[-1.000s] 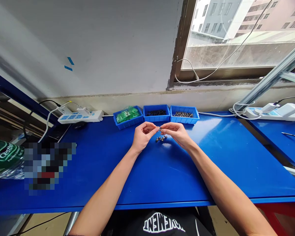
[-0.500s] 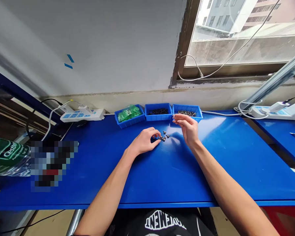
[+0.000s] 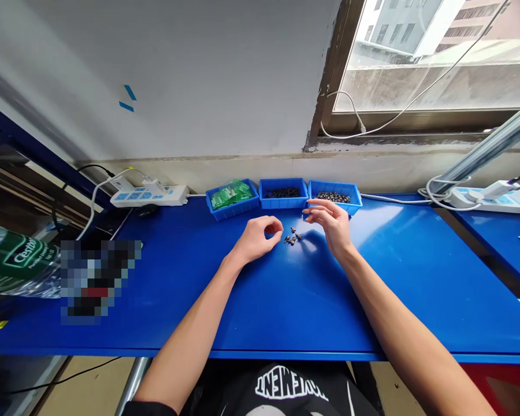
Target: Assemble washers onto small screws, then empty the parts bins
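Observation:
Several small metal screws [image 3: 292, 238] lie in a loose cluster on the blue table [image 3: 281, 300]. Just left of them is my left hand [image 3: 262, 236], its thumb and fingertips pressed together in a ring; whatever they hold, if anything, is too small to make out. My right hand [image 3: 330, 222] hovers to the right of the screws, fingers apart, with nothing visible in it. Behind it stands a blue bin of metal screws [image 3: 356, 200]. The middle blue bin [image 3: 283, 203] has dark screws, and the left blue bin [image 3: 235, 208] contains green packets [image 3: 231, 195].
White power strips lie at the back left [image 3: 176, 196] and far right [image 3: 459, 198], with cables around them. A water bottle [image 3: 21, 263] and a blurred-out item [image 3: 97, 283] are on the left. A metal strut [image 3: 485, 144] slants up at the right.
My left hand has drawn back slightly from the screws, which now lie clear of its fingertips. My right hand has stayed about where it was. The view has shifted a little.

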Motion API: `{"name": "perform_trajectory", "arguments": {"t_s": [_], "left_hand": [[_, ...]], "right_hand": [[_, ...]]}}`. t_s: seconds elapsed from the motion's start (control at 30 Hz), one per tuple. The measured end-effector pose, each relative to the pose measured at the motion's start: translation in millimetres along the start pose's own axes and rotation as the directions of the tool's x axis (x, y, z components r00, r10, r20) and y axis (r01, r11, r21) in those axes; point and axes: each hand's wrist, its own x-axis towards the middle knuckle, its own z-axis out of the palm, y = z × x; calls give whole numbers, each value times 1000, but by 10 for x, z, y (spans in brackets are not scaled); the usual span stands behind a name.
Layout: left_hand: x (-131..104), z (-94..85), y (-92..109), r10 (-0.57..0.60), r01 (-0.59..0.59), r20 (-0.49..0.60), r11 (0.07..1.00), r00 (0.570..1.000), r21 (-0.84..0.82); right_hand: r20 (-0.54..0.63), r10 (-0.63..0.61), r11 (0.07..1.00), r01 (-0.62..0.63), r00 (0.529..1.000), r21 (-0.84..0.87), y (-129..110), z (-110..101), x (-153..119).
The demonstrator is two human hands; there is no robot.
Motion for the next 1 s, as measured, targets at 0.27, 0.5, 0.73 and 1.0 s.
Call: {"name": "perform_trajectory", "arguments": {"t_s": [0.27, 0.5, 0.73, 1.0], "left_hand": [[38, 57, 46, -145, 113, -44, 896, 988, -429], [38, 31, 22, -182, 163, 2, 875, 983, -457], [19, 98, -12, -101, 75, -66, 945, 993, -317], [-31, 181, -80, 153, -183, 163, 965, 975, 187]], "right_hand": [[283, 77, 996, -63, 956, -56, -67, 118, -93], [371, 163, 984, -178, 914, 7, -32, 118, -105], [346, 162, 981, -189, 924, 45, -28, 88, -78], [74, -3, 997, -2, 997, 75, 56, -39, 35]]}}
